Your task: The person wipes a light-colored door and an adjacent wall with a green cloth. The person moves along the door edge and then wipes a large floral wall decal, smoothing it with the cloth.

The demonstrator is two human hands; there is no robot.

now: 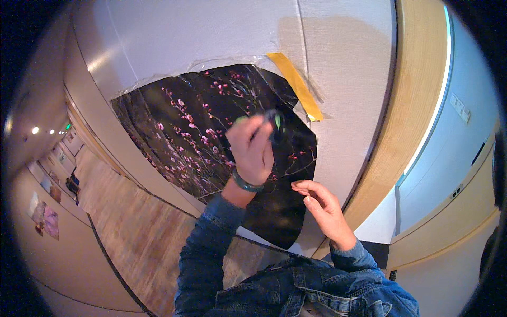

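Observation:
A large photo print (pixel 166 119) of pink blossoms on a dark ground lies against the light textured wall (pixel 340 79). In front of it is my left hand (pixel 251 146), its fingers around a small dark and green tool (pixel 276 123), too blurred to name exactly. My right hand (pixel 323 208) is by the print's right edge, fingers bent and thumb apart, with nothing visible in it. A strip of yellow tape (pixel 296 85) slants across the print's upper right corner onto the wall. Crinkled clear film (pixel 198 63) runs along the top edge.
A pale wooden door frame (pixel 416 87) rises at the right, beside a bluish lit panel (pixel 447 119). To the left a corridor with a wood-look floor (pixel 126 222) runs back. Pictures (pixel 45 216) hang on its far wall, and a dark chair (pixel 73 184) stands along it.

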